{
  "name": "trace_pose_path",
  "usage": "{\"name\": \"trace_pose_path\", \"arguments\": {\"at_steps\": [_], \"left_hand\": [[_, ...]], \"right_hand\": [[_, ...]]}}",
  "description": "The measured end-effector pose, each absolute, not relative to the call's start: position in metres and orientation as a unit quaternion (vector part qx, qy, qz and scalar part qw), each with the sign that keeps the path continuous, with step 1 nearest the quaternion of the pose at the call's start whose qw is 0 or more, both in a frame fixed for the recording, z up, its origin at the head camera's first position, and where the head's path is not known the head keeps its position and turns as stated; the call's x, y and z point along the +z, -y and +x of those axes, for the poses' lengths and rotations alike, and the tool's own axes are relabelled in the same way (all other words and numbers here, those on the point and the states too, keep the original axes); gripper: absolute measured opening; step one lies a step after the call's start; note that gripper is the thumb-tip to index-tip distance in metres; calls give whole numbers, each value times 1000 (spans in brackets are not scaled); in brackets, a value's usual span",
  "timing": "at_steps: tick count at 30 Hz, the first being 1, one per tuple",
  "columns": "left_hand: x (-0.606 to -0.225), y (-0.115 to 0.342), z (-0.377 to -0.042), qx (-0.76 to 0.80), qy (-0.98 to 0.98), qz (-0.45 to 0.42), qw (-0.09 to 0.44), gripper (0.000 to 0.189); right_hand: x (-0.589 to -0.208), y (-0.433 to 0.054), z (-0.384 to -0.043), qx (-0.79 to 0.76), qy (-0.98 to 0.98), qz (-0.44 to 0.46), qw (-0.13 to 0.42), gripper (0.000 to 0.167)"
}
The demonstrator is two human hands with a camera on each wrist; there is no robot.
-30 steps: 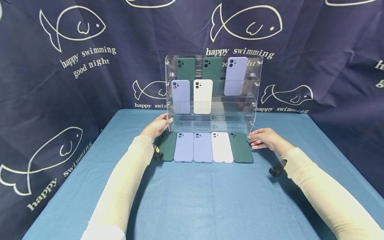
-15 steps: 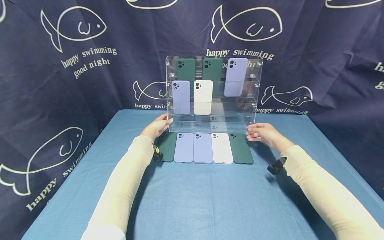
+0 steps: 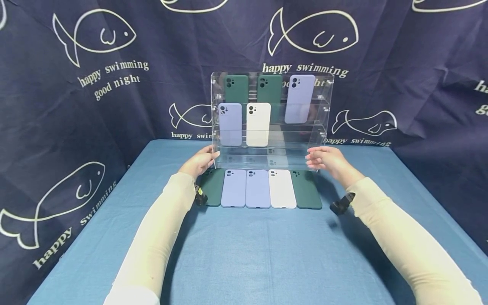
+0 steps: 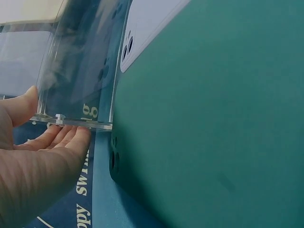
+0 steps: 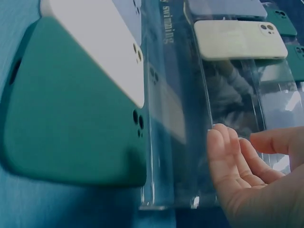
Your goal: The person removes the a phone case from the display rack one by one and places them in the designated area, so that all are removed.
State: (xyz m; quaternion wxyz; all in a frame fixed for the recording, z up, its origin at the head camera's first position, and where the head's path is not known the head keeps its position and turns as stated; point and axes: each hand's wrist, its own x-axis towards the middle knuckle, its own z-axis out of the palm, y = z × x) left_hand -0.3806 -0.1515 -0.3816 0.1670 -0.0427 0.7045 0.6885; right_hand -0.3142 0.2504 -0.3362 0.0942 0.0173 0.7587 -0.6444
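Pinching the stand (image 3: 293,137) by its left edge, left hand (image 3: 198,162) has wide desk (image 3: 118,207) outward; loose-fingered right hand (image 3: 328,159) has moved inward.

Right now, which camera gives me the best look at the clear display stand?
The head view: it shows nearly the whole clear display stand, with five phone cases on it. The left wrist view shows only the end that the left hand grips; the right wrist view shows part of it, some behind the right hand.

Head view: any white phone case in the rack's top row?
No, the top row of the clear rack holds two green cases and one lavender case.
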Motion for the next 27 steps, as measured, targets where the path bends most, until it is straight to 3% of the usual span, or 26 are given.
{"name": "trace_pose_path", "arguments": {"at_steps": [8, 27], "left_hand": [[-384, 151, -382, 707, -688, -34, 161, 66], [-382, 151, -383, 700, -693, -40, 165, 66]], "right_hand": [[-322, -229, -321, -663, -747, 8, 51, 19], [-276, -180, -349, -657, -752, 5, -55, 24]]}}
